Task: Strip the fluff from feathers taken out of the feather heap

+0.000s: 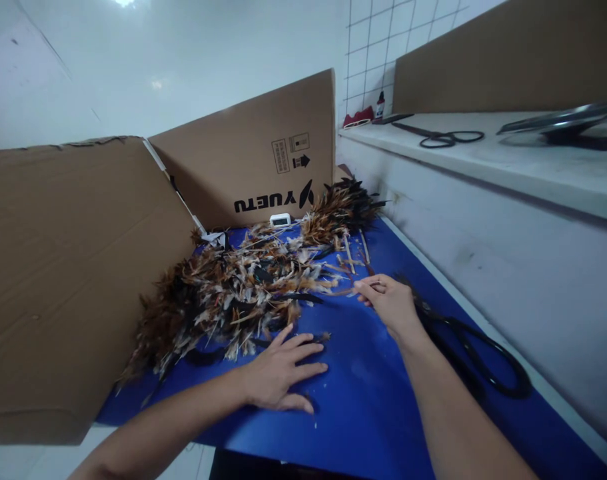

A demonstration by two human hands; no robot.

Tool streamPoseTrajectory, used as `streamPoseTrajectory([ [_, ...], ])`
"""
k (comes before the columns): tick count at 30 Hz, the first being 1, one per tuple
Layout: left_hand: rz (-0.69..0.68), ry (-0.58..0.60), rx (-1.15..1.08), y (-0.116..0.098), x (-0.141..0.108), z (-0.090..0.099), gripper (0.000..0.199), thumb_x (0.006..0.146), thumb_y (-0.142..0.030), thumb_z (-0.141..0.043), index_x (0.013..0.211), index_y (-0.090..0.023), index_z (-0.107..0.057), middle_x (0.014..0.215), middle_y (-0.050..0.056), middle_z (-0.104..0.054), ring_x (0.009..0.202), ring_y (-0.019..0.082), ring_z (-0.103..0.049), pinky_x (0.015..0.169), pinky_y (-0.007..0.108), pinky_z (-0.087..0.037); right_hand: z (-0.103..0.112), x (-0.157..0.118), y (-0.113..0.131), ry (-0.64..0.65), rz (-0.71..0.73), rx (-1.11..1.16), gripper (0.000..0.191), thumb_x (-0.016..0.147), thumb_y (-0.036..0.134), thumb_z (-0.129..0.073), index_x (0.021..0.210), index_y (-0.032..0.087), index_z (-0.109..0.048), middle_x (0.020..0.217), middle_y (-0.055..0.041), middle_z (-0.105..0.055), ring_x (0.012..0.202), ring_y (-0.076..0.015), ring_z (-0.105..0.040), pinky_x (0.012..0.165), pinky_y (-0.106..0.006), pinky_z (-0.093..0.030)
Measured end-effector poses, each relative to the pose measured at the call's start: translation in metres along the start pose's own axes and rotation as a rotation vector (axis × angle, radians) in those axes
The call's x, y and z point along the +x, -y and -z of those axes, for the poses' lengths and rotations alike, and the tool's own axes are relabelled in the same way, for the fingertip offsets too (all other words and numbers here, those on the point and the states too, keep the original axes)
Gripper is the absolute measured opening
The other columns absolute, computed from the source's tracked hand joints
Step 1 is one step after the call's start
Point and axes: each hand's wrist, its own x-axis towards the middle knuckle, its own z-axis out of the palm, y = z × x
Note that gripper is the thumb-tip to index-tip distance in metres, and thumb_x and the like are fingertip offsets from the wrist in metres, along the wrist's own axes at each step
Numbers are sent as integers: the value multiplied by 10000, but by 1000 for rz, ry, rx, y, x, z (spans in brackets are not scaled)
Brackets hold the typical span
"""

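My left hand (286,373) lies palm down on the blue tabletop (363,407), fingers spread. A small dark feather (323,338) rests at its fingertips. My right hand (388,300) is closed in a pinch, and a thin brown feather (339,292) sticks out leftward from its fingers; its far end blends into the pile. A large heap of loose brown, black and white feathers (248,280) spreads in front of both hands. Thin pale sticks or quills (349,253) lie just beyond my right hand. Big black-handled scissors (483,353) lie to the right, partly behind my right wrist.
Cardboard panels (83,267) wall off the left and back. A denser feather bundle (346,207) sits at the back right, near a small white device (280,220). On the white ledge (513,160) at right are another pair of scissors (443,139) and a small bottle (380,107).
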Motion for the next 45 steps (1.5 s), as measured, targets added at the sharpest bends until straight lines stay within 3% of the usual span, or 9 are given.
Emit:
streamPoseTrajectory([
  [6, 47, 30, 177, 41, -13, -4, 514, 881, -463, -396, 1360, -278, -366, 1406, 80, -402, 1344, 263, -251, 1100, 518, -101, 5, 3, -10, 153, 106, -247, 222, 664, 357, -617, 777, 167, -589, 571, -13, -646, 442, -134, -560, 441, -249, -436],
  [10, 169, -27, 235, 68, -13, 3, 458, 901, -366, -396, 1339, -232, -401, 1395, 109, -408, 1308, 252, -325, 1088, 473, -216, 10, 3, -13, 193, 240, -601, 114, 671, 307, -583, 719, 212, -626, 535, 20, -616, 475, -138, -565, 461, -240, -381],
  [17, 324, -292, 132, 73, -13, 17, 365, 865, -293, -488, 1220, -212, -515, 1288, 101, -513, 1200, 215, -460, 1001, 402, -386, 15, 2, -15, 477, 170, -789, 41, 670, 247, -581, 672, 219, -611, 548, 31, -615, 517, -136, -569, 495, -232, -359],
  [20, 344, -439, 30, 64, -12, 22, 262, 888, -288, -450, 1072, -191, -608, 1191, 93, -587, 1105, 187, -538, 947, 361, -432, 17, 3, -15, 428, 174, -887, 77, 670, 296, -617, 683, 221, -607, 547, 33, -599, 509, -137, -560, 485, -230, -337],
  [25, 496, -738, -2, 49, -12, 28, 210, 885, -258, -458, 853, -181, -651, 754, 38, -688, 776, 153, -623, 795, 315, -482, 16, -2, -5, 287, 280, -1073, 330, 826, 479, -459, 695, 225, -624, 621, -30, -615, 554, -177, -574, 492, -267, -320],
  [29, 502, -900, -42, 39, -9, 30, 183, 869, -242, -481, 959, -194, -634, 904, 57, -689, 893, 168, -611, 834, 328, -466, 11, -12, 7, 83, 440, -1135, 265, 865, 339, -428, 760, 202, -628, 848, -94, -629, 660, -199, -591, 528, -294, -347],
  [32, 429, -823, -72, 30, -5, 27, 172, 866, -259, -490, 910, -191, -641, 911, 69, -669, 913, 178, -595, 847, 340, -449, 4, -18, 9, 18, 544, -1027, 180, 835, 277, -455, 822, 199, -617, 903, -83, -609, 677, -189, -581, 561, -298, -392],
  [38, 298, -257, -122, 24, -4, 8, 302, 798, -402, -587, 994, -175, -619, 933, 76, -608, 906, 182, -556, 810, 293, -429, -5, -17, -6, 115, 643, -929, 171, 827, 261, -438, 825, 204, -599, 860, -49, -611, 688, -178, -585, 645, -306, -443],
  [45, 260, -70, -38, 33, 1, -12, 164, 820, -324, -576, 841, -167, -622, 853, 50, -567, 830, 162, -531, 742, 263, -396, -6, -9, -25, 180, 728, -970, 184, 835, 288, -440, 827, 194, -598, 829, -63, -629, 702, -194, -597, 678, -319, -457],
])
